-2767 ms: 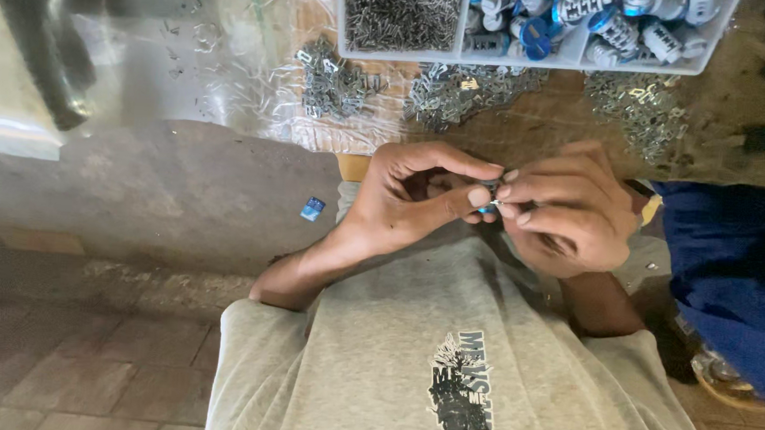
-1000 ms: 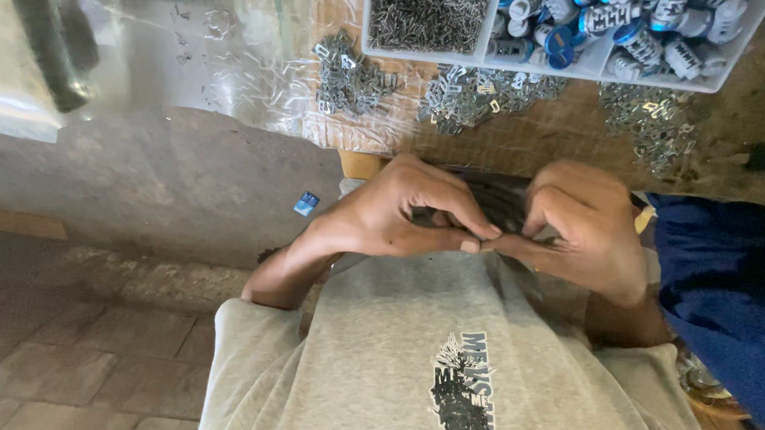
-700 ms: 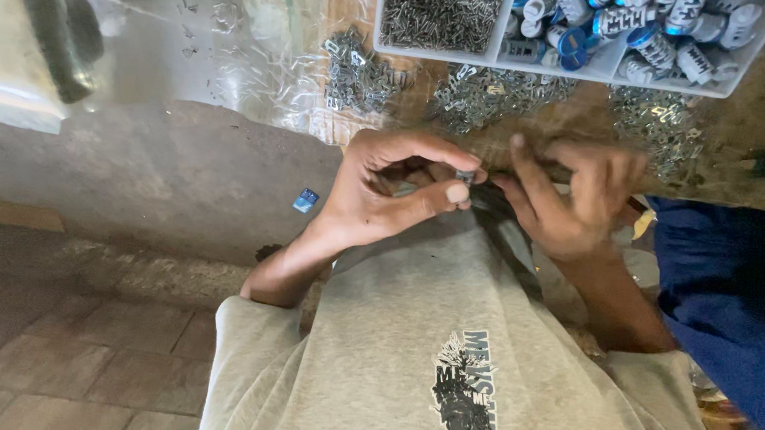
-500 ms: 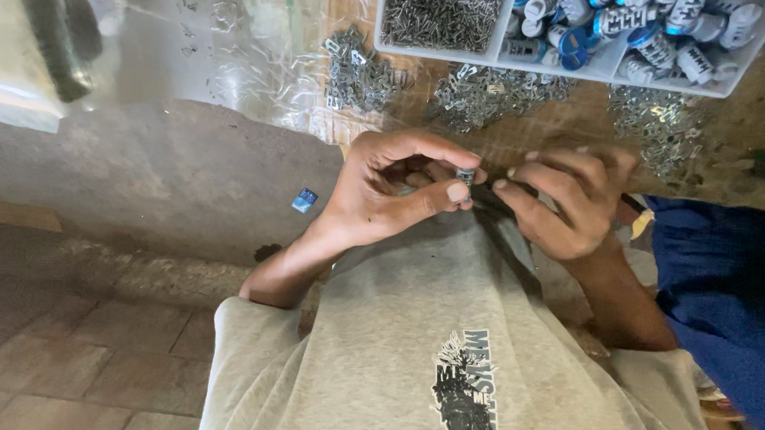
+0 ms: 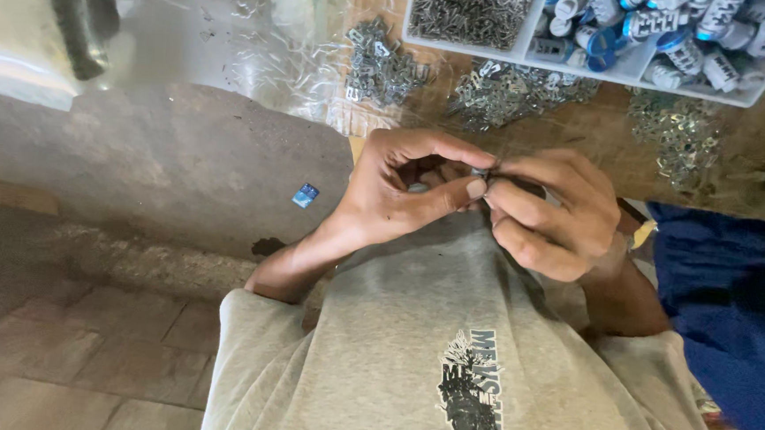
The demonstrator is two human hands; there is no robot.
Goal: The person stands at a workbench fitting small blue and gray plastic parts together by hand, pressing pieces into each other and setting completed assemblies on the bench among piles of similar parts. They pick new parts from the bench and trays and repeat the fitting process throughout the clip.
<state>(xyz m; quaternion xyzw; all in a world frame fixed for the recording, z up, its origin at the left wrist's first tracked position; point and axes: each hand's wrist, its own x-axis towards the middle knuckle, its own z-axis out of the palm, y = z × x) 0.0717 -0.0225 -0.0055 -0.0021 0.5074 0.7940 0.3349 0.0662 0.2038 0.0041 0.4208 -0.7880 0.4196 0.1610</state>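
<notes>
My left hand [image 5: 402, 185] and my right hand [image 5: 551, 212] meet above my grey shirt, fingertips pinched together on one small dark metal part [image 5: 481, 173]. The part is mostly hidden by my fingers, so its shape is unclear. Both hands sit just in front of the wooden table's near edge [image 5: 581, 156], below piles of small metal clips [image 5: 514, 86].
A white divided tray [image 5: 621, 70] at the top holds tiny metal pieces on its left and blue-and-white parts on its right. More clip piles [image 5: 378, 64] lie on clear plastic sheeting. A small blue piece [image 5: 306, 194] lies on the stone ledge. Blue fabric [image 5: 732, 289] is at right.
My hands parted briefly, the right fingers spreading, then closed together again on the small part. The view shifted slightly, so the tray now sits further right.
</notes>
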